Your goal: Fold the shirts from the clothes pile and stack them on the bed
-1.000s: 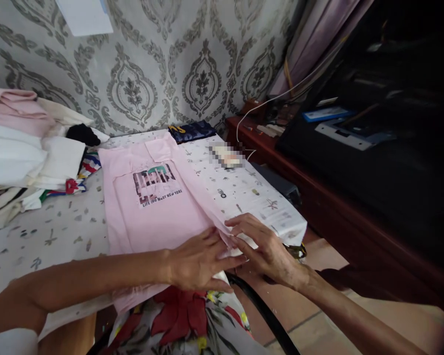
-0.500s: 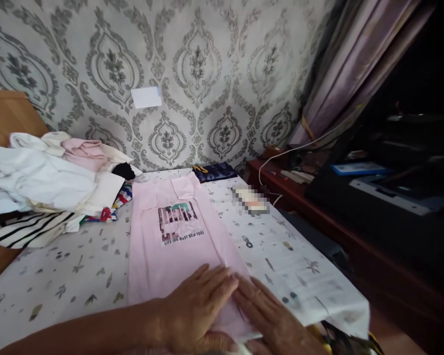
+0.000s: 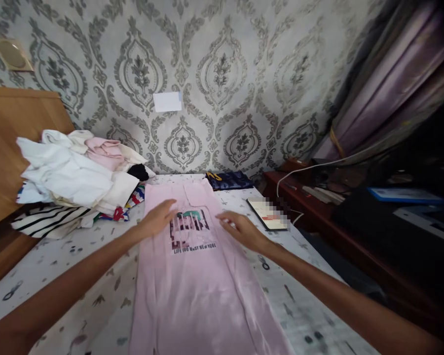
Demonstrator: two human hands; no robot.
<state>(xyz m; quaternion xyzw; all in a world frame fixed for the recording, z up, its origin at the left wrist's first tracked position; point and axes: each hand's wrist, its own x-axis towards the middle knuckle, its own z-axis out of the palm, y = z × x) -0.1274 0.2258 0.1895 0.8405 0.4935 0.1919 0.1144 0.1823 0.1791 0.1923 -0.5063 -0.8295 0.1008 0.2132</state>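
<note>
A long pink T-shirt [image 3: 192, 291], its sides folded inward, lies face up down the middle of the bed, with a dark picture and lettering on its chest. My left hand [image 3: 157, 218] is at the left of the print, fingers stretched forward and inward. Across from it, my right hand [image 3: 242, 230] reaches over the shirt's right edge, its fingers apart and pointing at the print. Both hands are open and hold nothing. Whether their fingertips touch the fabric I cannot tell.
A heap of white, pink and striped clothes [image 3: 70, 172] lies at the left by the wooden headboard [image 3: 18, 148]. Folded dark blue cloth [image 3: 229, 180] rests by the wall. A tablet-like device [image 3: 268, 217], partly blurred, lies at the right, near a dark red ledge [image 3: 303, 202] and white cable [image 3: 307, 168].
My hands have left the near part of the shirt, where they were together, and moved forward and apart to either side of the print. The camera view has shifted left.
</note>
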